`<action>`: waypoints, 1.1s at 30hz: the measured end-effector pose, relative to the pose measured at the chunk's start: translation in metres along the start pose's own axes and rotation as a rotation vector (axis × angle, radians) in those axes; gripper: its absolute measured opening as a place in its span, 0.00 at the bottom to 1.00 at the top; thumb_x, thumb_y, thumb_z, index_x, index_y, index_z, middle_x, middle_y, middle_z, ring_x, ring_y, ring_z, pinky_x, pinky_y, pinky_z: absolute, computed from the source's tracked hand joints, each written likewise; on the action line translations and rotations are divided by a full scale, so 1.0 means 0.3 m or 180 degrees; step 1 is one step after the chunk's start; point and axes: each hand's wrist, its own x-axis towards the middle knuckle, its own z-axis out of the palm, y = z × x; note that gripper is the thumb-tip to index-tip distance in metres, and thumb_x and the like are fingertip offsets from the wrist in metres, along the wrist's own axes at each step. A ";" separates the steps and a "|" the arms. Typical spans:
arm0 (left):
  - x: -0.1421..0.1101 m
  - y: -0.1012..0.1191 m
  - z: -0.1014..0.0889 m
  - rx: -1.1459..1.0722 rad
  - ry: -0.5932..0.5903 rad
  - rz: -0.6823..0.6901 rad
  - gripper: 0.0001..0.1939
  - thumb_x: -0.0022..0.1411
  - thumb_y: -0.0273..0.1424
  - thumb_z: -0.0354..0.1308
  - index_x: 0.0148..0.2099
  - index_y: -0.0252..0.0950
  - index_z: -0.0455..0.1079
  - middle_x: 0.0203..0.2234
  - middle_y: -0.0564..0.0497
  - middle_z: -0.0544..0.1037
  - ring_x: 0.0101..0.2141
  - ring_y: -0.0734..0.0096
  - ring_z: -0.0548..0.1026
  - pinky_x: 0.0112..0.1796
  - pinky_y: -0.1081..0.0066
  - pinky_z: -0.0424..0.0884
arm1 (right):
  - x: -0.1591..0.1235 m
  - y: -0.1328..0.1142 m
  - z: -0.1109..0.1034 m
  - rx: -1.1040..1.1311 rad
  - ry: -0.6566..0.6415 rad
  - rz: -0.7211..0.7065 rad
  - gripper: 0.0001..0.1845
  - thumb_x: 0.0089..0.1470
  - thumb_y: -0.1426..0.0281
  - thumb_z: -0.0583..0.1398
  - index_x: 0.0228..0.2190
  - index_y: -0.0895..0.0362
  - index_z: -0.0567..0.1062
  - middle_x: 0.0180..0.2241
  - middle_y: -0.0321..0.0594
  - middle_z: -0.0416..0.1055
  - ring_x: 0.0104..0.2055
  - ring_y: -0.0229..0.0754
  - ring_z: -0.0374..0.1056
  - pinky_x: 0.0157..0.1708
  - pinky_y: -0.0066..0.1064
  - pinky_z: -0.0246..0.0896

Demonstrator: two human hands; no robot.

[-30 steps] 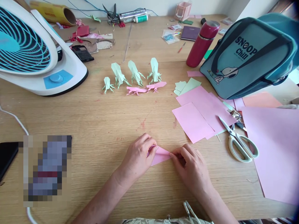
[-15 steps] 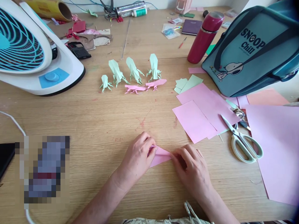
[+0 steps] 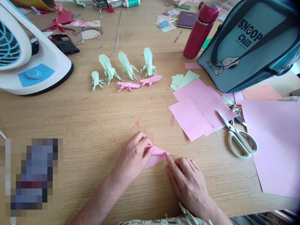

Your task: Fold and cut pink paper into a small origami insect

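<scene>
Near the front of the table lies a folded piece of pink origami paper (image 3: 156, 156), tapering to a point on its right. My left hand (image 3: 134, 153) is closed on its left end, thumb and fingers pinching it; that end is partly hidden. My right hand (image 3: 187, 179) rests on the table at the other end. Its index finger is stretched out and presses on the paper close to the tip, while the thumb sits apart below and the other fingers are loosely bent.
Several pale green origami insects (image 3: 126, 66) stand beyond two pink ones (image 3: 150, 81). Pink sheets (image 3: 192, 120) and scissors (image 3: 241, 140) lie to the right, before a red flask (image 3: 199, 34) and a teal bag (image 3: 248, 47). A white fan (image 3: 47, 68) stands left, above a blurred-out object (image 3: 35, 175).
My right hand has let go of its pinch on the paper's tip and now presses there with the index finger. My left hand keeps its hold. The view has shifted slightly.
</scene>
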 end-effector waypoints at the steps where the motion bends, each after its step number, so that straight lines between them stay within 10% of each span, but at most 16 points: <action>1: 0.000 0.000 0.000 -0.0009 0.0004 0.0002 0.07 0.62 0.21 0.54 0.32 0.36 0.67 0.33 0.51 0.69 0.35 0.69 0.71 0.35 0.70 0.66 | 0.004 -0.001 -0.001 -0.0021 0.0015 -0.0020 0.24 0.64 0.75 0.54 0.61 0.64 0.63 0.32 0.43 0.70 0.31 0.43 0.64 0.32 0.37 0.58; 33: 0.001 -0.016 0.003 -0.0070 0.0009 0.0076 0.07 0.64 0.24 0.54 0.32 0.37 0.67 0.31 0.52 0.68 0.33 0.71 0.70 0.35 0.70 0.65 | 0.006 -0.001 -0.006 -0.0006 0.0409 -0.0010 0.23 0.63 0.76 0.56 0.59 0.67 0.65 0.26 0.39 0.68 0.26 0.41 0.61 0.28 0.36 0.54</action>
